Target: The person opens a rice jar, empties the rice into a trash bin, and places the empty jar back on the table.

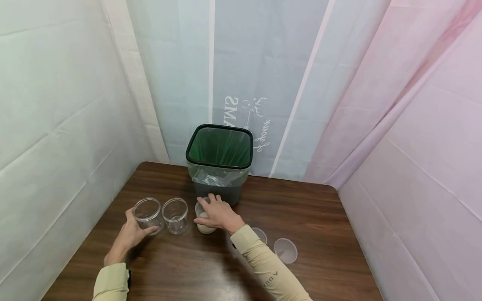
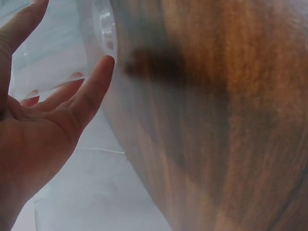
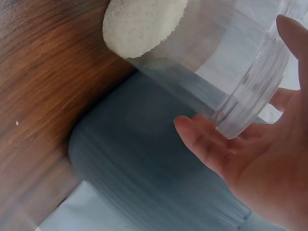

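My left hand (image 1: 129, 234) wraps around a clear plastic jar (image 1: 147, 211) at the left of the table, the thumb across its front. In the left wrist view, some fingers show behind the jar's clear wall (image 2: 48, 62). A second clear jar (image 1: 175, 215) stands beside it, between my hands. Over a third jar (image 3: 202, 62), which has white grains (image 3: 139, 26) like rice at its bottom, my right hand (image 1: 218, 214) reaches down. Its thumb and fingers span that jar's rim, as the right wrist view shows.
A dark bin (image 1: 226, 194) with a clear liner and black rim stands just behind the third jar. Two clear round lids, one partly behind my right sleeve and the other lid (image 1: 285, 251) farther right, lie on the wooden table (image 1: 301, 209). Hanging cloth (image 1: 271, 62) surrounds the table.
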`<state>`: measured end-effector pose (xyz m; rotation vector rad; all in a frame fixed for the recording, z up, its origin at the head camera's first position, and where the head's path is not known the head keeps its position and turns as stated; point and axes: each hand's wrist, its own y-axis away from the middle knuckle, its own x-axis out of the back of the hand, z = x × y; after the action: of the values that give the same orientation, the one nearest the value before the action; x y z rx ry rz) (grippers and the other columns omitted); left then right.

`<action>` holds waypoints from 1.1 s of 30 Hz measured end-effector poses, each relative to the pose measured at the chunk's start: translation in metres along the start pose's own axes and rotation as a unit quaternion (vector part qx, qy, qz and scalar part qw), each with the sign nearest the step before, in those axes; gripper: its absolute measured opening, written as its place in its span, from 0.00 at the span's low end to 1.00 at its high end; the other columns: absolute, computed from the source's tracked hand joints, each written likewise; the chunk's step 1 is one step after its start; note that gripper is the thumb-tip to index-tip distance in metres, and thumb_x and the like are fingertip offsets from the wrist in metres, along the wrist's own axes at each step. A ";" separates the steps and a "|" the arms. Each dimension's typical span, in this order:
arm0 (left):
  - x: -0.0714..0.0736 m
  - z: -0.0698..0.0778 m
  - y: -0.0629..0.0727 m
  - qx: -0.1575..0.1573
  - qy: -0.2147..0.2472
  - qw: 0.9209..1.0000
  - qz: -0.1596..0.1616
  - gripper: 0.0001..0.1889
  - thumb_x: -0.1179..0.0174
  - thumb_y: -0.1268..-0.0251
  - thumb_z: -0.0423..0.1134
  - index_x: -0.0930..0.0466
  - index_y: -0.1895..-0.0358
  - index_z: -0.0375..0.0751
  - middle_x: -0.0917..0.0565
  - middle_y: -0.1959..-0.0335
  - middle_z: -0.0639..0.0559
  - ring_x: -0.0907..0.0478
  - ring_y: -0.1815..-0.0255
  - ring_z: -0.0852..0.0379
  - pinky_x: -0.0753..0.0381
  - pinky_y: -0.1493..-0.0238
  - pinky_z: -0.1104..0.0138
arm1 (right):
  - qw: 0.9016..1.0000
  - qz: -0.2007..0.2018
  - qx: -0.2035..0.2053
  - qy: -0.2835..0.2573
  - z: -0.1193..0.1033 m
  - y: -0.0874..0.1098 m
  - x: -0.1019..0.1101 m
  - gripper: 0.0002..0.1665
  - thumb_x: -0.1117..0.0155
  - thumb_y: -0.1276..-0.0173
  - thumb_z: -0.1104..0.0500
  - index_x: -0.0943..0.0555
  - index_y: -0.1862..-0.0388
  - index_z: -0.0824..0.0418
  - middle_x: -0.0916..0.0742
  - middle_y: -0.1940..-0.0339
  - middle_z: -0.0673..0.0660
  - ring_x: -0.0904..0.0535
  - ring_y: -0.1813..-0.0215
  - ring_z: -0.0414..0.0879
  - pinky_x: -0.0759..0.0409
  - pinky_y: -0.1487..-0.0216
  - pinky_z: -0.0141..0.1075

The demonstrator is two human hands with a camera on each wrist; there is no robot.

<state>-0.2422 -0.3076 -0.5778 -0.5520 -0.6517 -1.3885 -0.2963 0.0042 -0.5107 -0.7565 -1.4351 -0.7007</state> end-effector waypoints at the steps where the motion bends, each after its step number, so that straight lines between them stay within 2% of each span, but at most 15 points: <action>1: 0.000 0.000 0.000 0.002 0.004 1.000 0.000 0.61 0.28 0.46 0.52 0.67 0.27 0.28 0.33 0.39 0.15 0.33 0.39 0.19 0.30 0.46 0.38 | 1.000 0.001 0.000 0.004 0.000 -0.001 -0.001 0.44 0.48 0.33 0.27 0.38 0.24 0.45 0.26 0.33 0.59 0.26 0.39 0.56 0.18 0.54 0.46; 5: -0.001 0.000 -0.001 0.000 0.014 1.000 -0.003 0.60 0.28 0.44 0.50 0.68 0.27 0.28 0.34 0.40 0.13 0.35 0.38 0.18 0.32 0.44 0.36 | 1.000 0.004 -0.004 0.015 0.000 -0.005 -0.002 0.43 0.47 0.33 0.28 0.38 0.25 0.45 0.26 0.34 0.59 0.25 0.41 0.55 0.17 0.56 0.45; 10: 0.002 -0.003 0.000 -0.035 0.008 0.999 -0.003 0.59 0.28 0.44 0.45 0.69 0.27 0.27 0.37 0.38 0.15 0.38 0.37 0.18 0.35 0.41 0.35 | 1.000 0.003 -0.009 0.011 0.000 -0.007 -0.003 0.43 0.45 0.34 0.28 0.37 0.26 0.44 0.25 0.36 0.58 0.25 0.43 0.54 0.17 0.56 0.44; 14: 0.008 -0.007 0.002 -0.054 0.004 0.998 -0.018 0.57 0.29 0.44 0.38 0.69 0.27 0.26 0.40 0.37 0.15 0.41 0.35 0.19 0.38 0.39 0.34 | 1.000 0.003 -0.008 0.002 0.000 -0.007 -0.002 0.43 0.43 0.36 0.28 0.35 0.26 0.44 0.24 0.38 0.58 0.24 0.44 0.54 0.17 0.56 0.44; 17: 0.017 -0.009 0.003 -0.047 -0.011 0.998 -0.045 0.54 0.33 0.42 0.33 0.71 0.27 0.26 0.44 0.37 0.11 0.44 0.36 0.16 0.39 0.39 0.32 | 1.000 0.003 -0.010 -0.001 0.000 -0.007 -0.002 0.43 0.42 0.36 0.29 0.35 0.27 0.45 0.24 0.38 0.58 0.24 0.44 0.54 0.17 0.55 0.44; 20: 0.030 -0.010 0.004 -0.014 -0.044 0.996 -0.072 0.49 0.43 0.37 0.30 0.75 0.27 0.27 0.50 0.38 0.08 0.48 0.37 0.14 0.39 0.40 0.31 | 1.000 0.003 -0.008 -0.003 0.000 -0.008 -0.002 0.43 0.41 0.36 0.30 0.34 0.27 0.46 0.24 0.38 0.58 0.24 0.44 0.54 0.17 0.55 0.44; 22: 0.039 -0.009 0.005 0.004 -0.063 0.995 -0.076 0.46 0.50 0.34 0.31 0.76 0.27 0.26 0.53 0.38 0.08 0.49 0.37 0.13 0.39 0.40 0.31 | 1.000 0.005 -0.007 -0.005 0.000 -0.007 -0.001 0.43 0.40 0.36 0.30 0.34 0.27 0.46 0.23 0.39 0.59 0.24 0.45 0.54 0.17 0.56 0.44; 25: 0.048 -0.006 0.004 0.022 -0.070 0.996 -0.058 0.42 0.55 0.29 0.35 0.76 0.26 0.27 0.54 0.35 0.09 0.49 0.37 0.13 0.38 0.41 0.31 | 1.000 0.009 -0.008 -0.007 0.000 -0.007 0.000 0.42 0.40 0.36 0.31 0.33 0.27 0.47 0.23 0.40 0.59 0.23 0.46 0.55 0.17 0.56 0.44; 28: 0.051 -0.003 0.003 0.023 -0.073 0.997 -0.022 0.39 0.58 0.26 0.40 0.70 0.25 0.27 0.51 0.35 0.11 0.45 0.38 0.15 0.36 0.44 0.31 | 1.000 0.014 -0.007 -0.007 0.000 -0.006 0.001 0.42 0.39 0.36 0.31 0.33 0.28 0.47 0.23 0.40 0.59 0.23 0.46 0.55 0.17 0.57 0.44; 31: 0.050 0.002 0.003 0.022 -0.065 0.997 0.026 0.34 0.61 0.25 0.39 0.63 0.25 0.26 0.46 0.36 0.13 0.41 0.40 0.17 0.35 0.47 0.33 | 1.000 0.021 -0.004 -0.008 0.002 -0.005 0.000 0.42 0.39 0.37 0.31 0.33 0.28 0.47 0.22 0.41 0.59 0.23 0.47 0.55 0.17 0.58 0.44; 33: 0.050 0.007 0.004 0.015 -0.054 0.996 0.074 0.30 0.63 0.26 0.37 0.55 0.26 0.25 0.41 0.37 0.16 0.38 0.41 0.19 0.34 0.48 0.34 | 1.000 0.028 -0.001 -0.012 0.002 -0.004 0.000 0.42 0.39 0.37 0.31 0.32 0.28 0.48 0.22 0.42 0.59 0.22 0.48 0.54 0.17 0.58 0.44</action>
<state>-0.2358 -0.3378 -0.5379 -0.6420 -0.7038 -1.2150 -0.3008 0.0040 -0.5101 -0.8058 -1.4297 -0.6528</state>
